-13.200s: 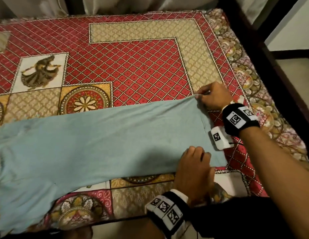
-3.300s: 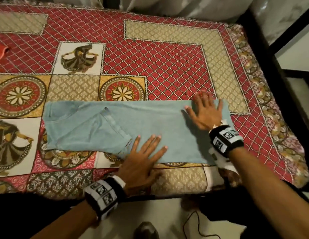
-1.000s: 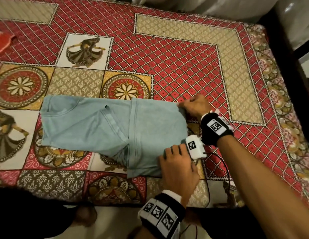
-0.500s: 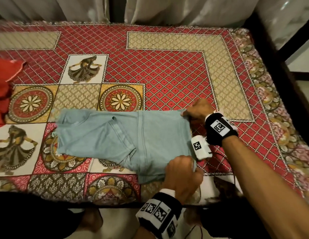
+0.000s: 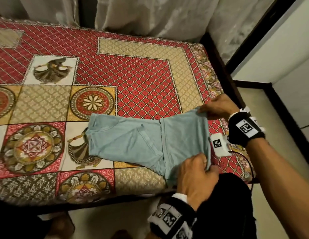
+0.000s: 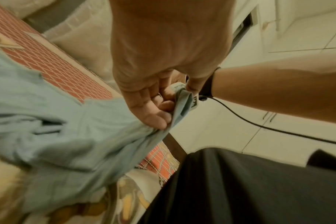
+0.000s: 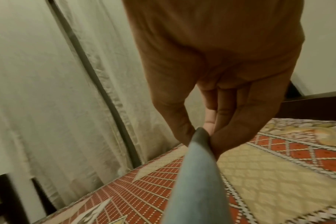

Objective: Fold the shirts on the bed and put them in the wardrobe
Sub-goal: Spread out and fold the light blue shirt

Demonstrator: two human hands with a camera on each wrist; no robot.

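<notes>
A pale blue shirt (image 5: 133,144), partly folded with one end doubled back over itself, lies near the front right corner of the patterned bed (image 5: 133,80), its doubled right edge lifted clear.

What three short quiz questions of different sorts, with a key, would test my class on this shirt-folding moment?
1. True or false: the shirt lies on the bedspread fully spread out.
2. Which hands hold the shirt? A) left only B) right only C) both
3. Fill in: behind the bed hangs a pale ____.

Key:
1. False; it is partly folded.
2. C; the left hand grips the near corner, the right hand pinches the far one.
3. Curtain.
</notes>
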